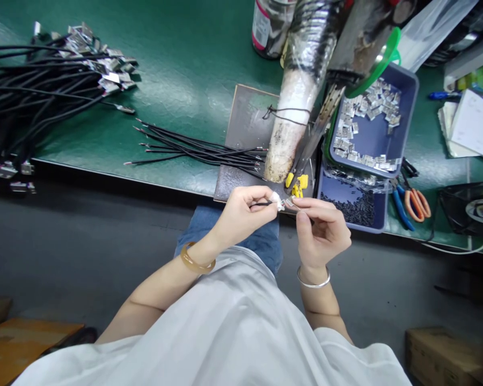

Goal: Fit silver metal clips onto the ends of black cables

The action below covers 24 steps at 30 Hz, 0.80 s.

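Observation:
My left hand (249, 213) pinches a short black cable (261, 203), with something white wrapped on its fingertip. Close on its right, my right hand (322, 225) has thumb and forefinger together on a thin, small item near a silvery metal connector (290, 201); what exactly it grips is too small to tell. Just above the fingers are the yellow tips (300, 184) of a metal fixture. Several black cables (201, 150) with stripped ends lie to the left, partly on a grey board (249, 123).
Cables with metal connectors (64, 75) are heaped at the left. Right of the fixture, a blue bin (408, 112) holds metal shells above another bin (380, 220) of small black parts. Further right are orange-handled pliers (417, 203), papers (477, 126) and a black device (473, 206). A jar (268, 27) stands behind.

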{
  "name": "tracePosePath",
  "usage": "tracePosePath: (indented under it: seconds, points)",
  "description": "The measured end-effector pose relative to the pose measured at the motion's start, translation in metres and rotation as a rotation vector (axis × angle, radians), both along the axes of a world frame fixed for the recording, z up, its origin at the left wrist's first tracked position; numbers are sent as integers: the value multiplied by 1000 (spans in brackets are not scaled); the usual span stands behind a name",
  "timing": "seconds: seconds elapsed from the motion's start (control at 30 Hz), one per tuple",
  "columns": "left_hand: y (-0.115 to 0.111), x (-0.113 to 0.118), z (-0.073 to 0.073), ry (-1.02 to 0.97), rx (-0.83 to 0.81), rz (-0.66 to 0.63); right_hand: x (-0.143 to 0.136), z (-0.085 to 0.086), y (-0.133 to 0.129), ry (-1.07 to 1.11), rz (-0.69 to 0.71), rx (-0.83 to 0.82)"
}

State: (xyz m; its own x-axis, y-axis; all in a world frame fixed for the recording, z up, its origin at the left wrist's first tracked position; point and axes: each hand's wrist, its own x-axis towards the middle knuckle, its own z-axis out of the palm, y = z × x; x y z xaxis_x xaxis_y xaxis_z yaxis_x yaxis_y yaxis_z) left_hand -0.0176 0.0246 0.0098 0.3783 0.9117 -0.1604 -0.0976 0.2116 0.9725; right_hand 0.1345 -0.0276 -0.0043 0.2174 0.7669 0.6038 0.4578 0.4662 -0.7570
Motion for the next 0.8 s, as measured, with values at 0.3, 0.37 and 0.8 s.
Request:
tracePosePath:
  seconds: [0.3,0.37,0.8]
  points:
    - [2,3,-3,10,35,85,-1,-8,4,-94,-54,-44]
    - [2,4,-3,27,48,109,-1,-6,6,-205,-71,14]
    - [2,9,3,53,141,176,-1,-5,11,-401,-173,154]
